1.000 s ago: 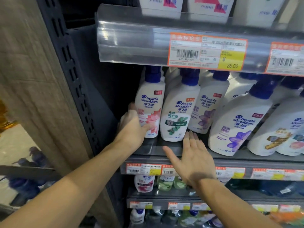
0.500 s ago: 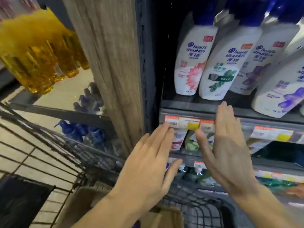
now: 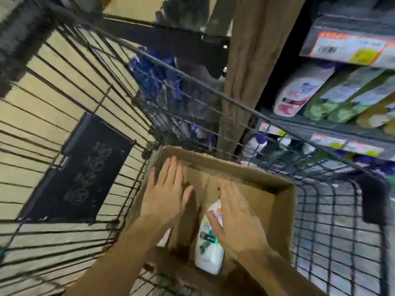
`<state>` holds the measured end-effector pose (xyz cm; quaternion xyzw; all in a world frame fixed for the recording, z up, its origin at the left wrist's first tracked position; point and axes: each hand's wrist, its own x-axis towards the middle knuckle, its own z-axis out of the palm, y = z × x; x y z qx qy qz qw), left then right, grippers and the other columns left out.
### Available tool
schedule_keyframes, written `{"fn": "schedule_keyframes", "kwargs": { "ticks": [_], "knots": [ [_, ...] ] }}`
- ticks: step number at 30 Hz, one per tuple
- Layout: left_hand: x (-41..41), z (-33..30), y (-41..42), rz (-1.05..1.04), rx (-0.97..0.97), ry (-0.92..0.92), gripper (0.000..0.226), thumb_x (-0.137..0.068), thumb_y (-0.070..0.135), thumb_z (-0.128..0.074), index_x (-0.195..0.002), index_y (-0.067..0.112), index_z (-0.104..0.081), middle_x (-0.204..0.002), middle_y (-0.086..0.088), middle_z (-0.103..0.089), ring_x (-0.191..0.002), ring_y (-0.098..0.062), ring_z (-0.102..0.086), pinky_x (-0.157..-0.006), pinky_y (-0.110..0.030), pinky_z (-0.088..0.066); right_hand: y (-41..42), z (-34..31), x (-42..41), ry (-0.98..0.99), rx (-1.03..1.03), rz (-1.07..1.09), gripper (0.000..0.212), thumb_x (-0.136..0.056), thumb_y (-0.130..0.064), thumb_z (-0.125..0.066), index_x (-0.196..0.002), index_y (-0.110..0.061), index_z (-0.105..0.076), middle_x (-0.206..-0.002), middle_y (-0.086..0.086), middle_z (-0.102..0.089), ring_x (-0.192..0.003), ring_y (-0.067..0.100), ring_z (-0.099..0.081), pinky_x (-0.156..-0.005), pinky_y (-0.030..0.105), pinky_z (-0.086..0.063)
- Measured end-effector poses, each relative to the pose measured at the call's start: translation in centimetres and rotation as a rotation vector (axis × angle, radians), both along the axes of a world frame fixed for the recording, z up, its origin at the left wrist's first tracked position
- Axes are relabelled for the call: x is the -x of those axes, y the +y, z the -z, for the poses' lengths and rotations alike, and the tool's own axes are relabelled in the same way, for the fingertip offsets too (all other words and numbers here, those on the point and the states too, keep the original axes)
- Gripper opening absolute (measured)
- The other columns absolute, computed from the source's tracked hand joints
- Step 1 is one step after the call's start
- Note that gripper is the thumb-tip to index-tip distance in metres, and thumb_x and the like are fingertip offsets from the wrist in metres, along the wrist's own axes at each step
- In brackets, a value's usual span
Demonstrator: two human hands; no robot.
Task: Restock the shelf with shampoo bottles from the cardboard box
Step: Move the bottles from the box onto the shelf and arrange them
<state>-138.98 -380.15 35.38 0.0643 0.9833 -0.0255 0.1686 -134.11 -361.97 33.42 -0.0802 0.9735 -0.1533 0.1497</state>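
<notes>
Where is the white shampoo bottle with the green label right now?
Low centre of the head view, the shampoo bottle lies in the cardboard box in the cart, just under the open right hand.

Wire cart (image 3: pixel 333 231) with cardboard box (image 3: pixel 277 206), shampoo bottle (image 3: pixel 208 251) inside.

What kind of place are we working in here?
Most likely a shop aisle: shelves of shampoo bottles with orange price tags on the edge, and a wire shopping cart holding the cardboard box.
</notes>
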Motion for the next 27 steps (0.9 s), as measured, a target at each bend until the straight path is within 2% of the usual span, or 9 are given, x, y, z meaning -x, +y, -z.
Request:
{"fn": "schedule_keyframes", "kwargs": {
  "ticks": [3,6,9,12,16,19,22,25,27],
  "knots": [
    [-1.2,3.2,-3.0,0.030,0.021,-0.103,0.101,-0.075,0.062,0.032,-0.153,0.010,-0.005,-0.163,-0.010,-0.001,-0.150,-0.021,0.002,-0.120,-0.043,-0.012,-0.4,4.0,-2.2,-0.204,-0.012,0.011,0.084,-0.093,-0.065,-0.020,-0.152,-0.010,0.003,-0.160,0.005,0.010,-0.150,0.019,-0.001,-0.119,0.034,-0.014],
    [-2.0,5.0,-5.1,0.050,0.039,-0.178,0.113,-0.063,0.063,0.042,-0.153,0.010,-0.001,-0.163,-0.009,0.002,-0.150,-0.021,0.003,-0.121,-0.042,-0.006,-1.3,5.7,-4.3,-0.200,-0.075,0.027,0.088,-0.090,-0.067,-0.030,-0.151,-0.002,-0.024,-0.158,0.018,-0.019,-0.146,0.033,-0.025,-0.118,0.044,-0.025],
    [-2.8,6.4,-5.9,0.161,0.132,-0.203,0.082,-0.091,0.061,0.003,-0.153,0.007,0.003,-0.163,-0.013,0.002,-0.150,-0.025,0.004,-0.120,-0.048,0.004,-2.6,6.5,-5.1,-0.163,-0.180,0.028,0.089,-0.084,-0.062,-0.053,-0.145,0.001,-0.037,-0.153,0.025,-0.033,-0.141,0.039,-0.034,-0.115,0.050,-0.032],
    [-4.0,7.7,-5.6,0.226,0.121,-0.264,0.077,-0.097,0.051,-0.020,-0.151,0.003,0.006,-0.161,-0.019,0.005,-0.149,-0.031,0.005,-0.116,-0.045,0.015,-3.9,6.7,-5.0,-0.204,-0.172,0.162,0.093,-0.083,-0.061,-0.057,-0.151,-0.006,-0.027,-0.157,0.022,-0.026,-0.143,0.037,-0.030,-0.113,0.048,-0.030],
    [-4.8,9.0,-5.2,0.006,0.060,-0.470,0.084,-0.097,0.041,-0.041,-0.151,0.004,0.013,-0.160,-0.021,0.014,-0.149,-0.032,0.000,-0.118,-0.043,-0.019,-4.6,7.2,-4.4,-0.349,0.082,0.512,0.090,-0.092,-0.049,-0.053,-0.154,-0.022,0.005,-0.157,0.011,-0.022,-0.140,0.026,-0.030,-0.110,0.039,-0.035],
    [-4.5,9.7,-4.1,-0.207,-0.083,-0.413,0.082,-0.096,0.040,-0.046,-0.152,0.007,0.003,-0.159,-0.018,-0.009,-0.144,-0.031,-0.020,-0.111,-0.039,-0.034,-4.3,7.7,-3.6,-0.405,0.320,0.745,0.090,-0.082,-0.027,-0.075,-0.150,-0.021,-0.016,-0.140,0.007,-0.040,-0.128,0.022,-0.044,-0.100,0.043,-0.049],
    [-2.9,10.2,-3.1,-0.348,-0.154,-0.276,0.087,-0.087,0.051,-0.056,-0.149,0.009,-0.012,-0.138,-0.014,-0.033,-0.122,-0.023,-0.038,-0.101,-0.033,-0.040,-3.4,8.6,-2.1,-0.498,0.416,0.867,0.079,-0.067,-0.017,-0.086,-0.132,-0.018,-0.039,-0.123,0.007,-0.055,-0.112,0.024,-0.057,-0.088,0.045,-0.056],
    [-1.6,10.9,-2.8,-0.449,-0.215,-0.397,0.097,-0.065,0.061,-0.074,-0.137,0.016,-0.028,-0.124,-0.009,-0.037,-0.112,-0.021,-0.041,-0.094,-0.035,-0.043,-2.3,9.1,-0.3,-0.662,0.439,0.899,0.078,-0.060,-0.016,-0.091,-0.121,-0.017,-0.043,-0.115,0.005,-0.057,-0.100,0.020,-0.062,-0.062,0.028,-0.056],
    [-1.7,11.3,-2.5,-0.545,-0.333,-0.480,0.098,-0.057,0.053,-0.083,-0.134,0.020,-0.031,-0.128,-0.008,-0.041,-0.115,-0.023,-0.045,-0.095,-0.039,-0.044,-2.2,9.3,0.0,-0.684,0.432,0.887,0.081,-0.057,-0.016,-0.092,-0.121,-0.019,-0.042,-0.116,0.004,-0.056,-0.102,0.020,-0.061,-0.057,0.022,-0.050]
  ]
}}
